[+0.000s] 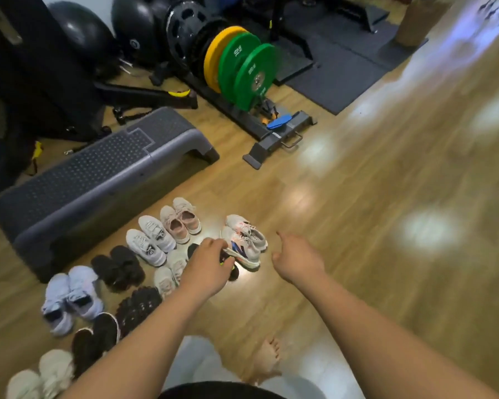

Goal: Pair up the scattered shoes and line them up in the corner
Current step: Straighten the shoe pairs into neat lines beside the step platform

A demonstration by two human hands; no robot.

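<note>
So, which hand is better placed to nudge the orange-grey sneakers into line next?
Right, probably. The right hand is free and open just beside the sneakers, while the left hand looks busy, its fingers curled round a dark shoe.

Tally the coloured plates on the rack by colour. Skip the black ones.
yellow plate: 1
green plates: 2
Total: 3

black top point(222, 392), pale trousers point(198, 367), bare foot point(267, 359)
</note>
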